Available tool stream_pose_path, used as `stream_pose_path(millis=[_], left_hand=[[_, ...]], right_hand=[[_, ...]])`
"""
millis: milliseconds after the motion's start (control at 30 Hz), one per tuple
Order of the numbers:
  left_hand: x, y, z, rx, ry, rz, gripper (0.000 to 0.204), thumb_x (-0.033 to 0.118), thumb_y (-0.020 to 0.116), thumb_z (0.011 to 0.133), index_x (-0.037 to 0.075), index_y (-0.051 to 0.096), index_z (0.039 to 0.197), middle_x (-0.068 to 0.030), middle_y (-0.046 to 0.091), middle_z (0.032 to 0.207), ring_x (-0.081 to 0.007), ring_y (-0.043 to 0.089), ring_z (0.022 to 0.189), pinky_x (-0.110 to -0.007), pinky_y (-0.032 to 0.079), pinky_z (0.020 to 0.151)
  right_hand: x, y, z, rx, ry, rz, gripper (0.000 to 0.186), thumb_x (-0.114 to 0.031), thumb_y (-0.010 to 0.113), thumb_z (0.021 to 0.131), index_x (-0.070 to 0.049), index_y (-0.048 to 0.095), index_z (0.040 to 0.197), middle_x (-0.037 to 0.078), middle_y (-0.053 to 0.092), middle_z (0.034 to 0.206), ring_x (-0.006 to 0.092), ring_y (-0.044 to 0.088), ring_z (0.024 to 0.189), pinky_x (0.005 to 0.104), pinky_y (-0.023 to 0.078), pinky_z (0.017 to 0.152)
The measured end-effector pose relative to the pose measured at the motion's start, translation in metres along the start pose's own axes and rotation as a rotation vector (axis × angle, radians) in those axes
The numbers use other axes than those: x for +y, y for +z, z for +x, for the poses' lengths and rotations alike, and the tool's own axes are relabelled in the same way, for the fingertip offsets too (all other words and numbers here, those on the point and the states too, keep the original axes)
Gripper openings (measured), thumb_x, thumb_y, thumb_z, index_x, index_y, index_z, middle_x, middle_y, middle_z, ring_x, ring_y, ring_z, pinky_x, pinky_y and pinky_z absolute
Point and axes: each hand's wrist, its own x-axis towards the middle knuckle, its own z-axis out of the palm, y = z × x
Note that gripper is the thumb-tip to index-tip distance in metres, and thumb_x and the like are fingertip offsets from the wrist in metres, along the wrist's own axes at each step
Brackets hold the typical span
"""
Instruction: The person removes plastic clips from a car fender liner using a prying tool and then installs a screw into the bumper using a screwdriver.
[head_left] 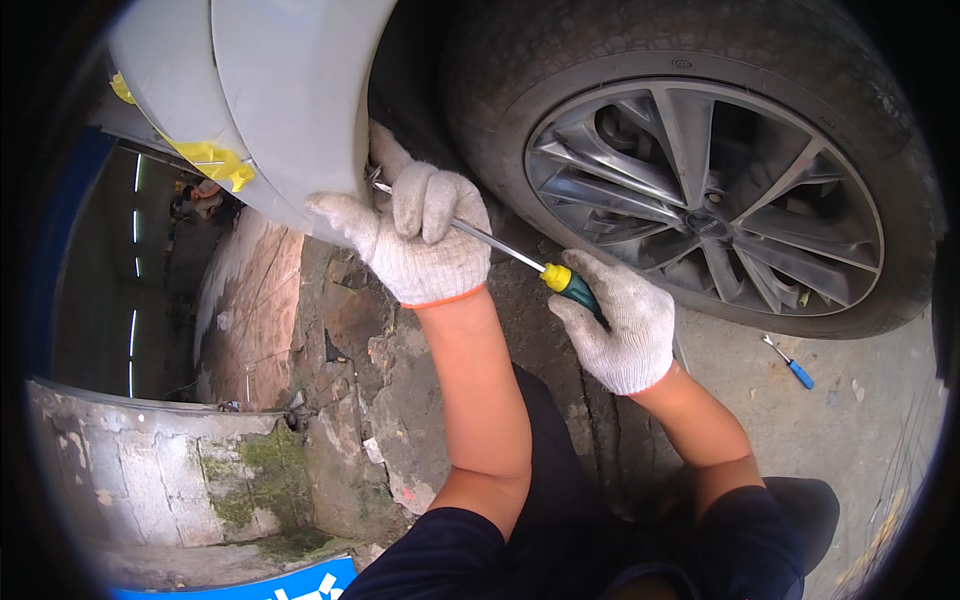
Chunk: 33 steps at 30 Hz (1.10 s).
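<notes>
My right hand point(630, 325), in a white knitted glove, grips the green and yellow handle of a screwdriver point(502, 248). The long metal shaft slants up and left to the edge of a pale car bumper point(290, 90) at the wheel arch. My left hand point(430, 225), gloved alike, has some fingers curled over the shaft near its tip. Its thumb rests against the bumper's outer face, and one finger reaches up behind the edge. What the tip touches is partly hidden by that hand.
A car wheel point(700, 200) with a grey alloy rim stands close at the right. On the concrete below it lies a small blue-handled tool point(790, 365). Yellow tape point(215, 162) sticks to the bumper. Broken paving, a mossy wall point(200, 470) and a blue sign point(250, 585) lie lower left; another person point(205, 198) is far off.
</notes>
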Motion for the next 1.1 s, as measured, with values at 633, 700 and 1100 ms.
stream_pose_path(millis=[633,700,1100], left_hand=[[0.008,-0.002,-0.004,0.092,-0.019,0.086,0.082,0.076,0.065,0.086,0.021,0.061,0.146,0.0039,0.045,0.064,-0.0100,0.035,0.054,-0.021,0.036,0.057],[0.010,-0.004,-0.005,0.110,-0.027,0.124,0.082,0.076,0.065,0.085,0.022,0.061,0.147,0.0041,0.044,0.063,-0.0100,0.035,0.054,-0.022,0.037,0.057],[0.016,-0.013,-0.005,0.079,-0.073,0.081,0.084,0.080,0.064,0.084,0.025,0.060,0.148,0.0040,0.043,0.061,-0.0108,0.037,0.052,-0.023,0.043,0.061]], right_hand=[[-0.017,0.015,-0.011,0.018,0.197,0.266,0.034,-0.020,0.077,0.091,0.001,0.074,0.118,0.021,0.076,0.106,0.0296,0.076,0.093,0.0339,0.059,0.083],[-0.015,0.017,-0.011,0.021,0.215,0.274,0.032,-0.021,0.078,0.091,0.000,0.075,0.116,0.021,0.076,0.110,0.0343,0.077,0.097,0.0352,0.059,0.084],[-0.015,0.017,-0.012,-0.021,0.231,0.335,0.034,-0.019,0.074,0.094,0.004,0.072,0.119,0.020,0.076,0.101,0.0226,0.075,0.087,0.0327,0.057,0.081]])
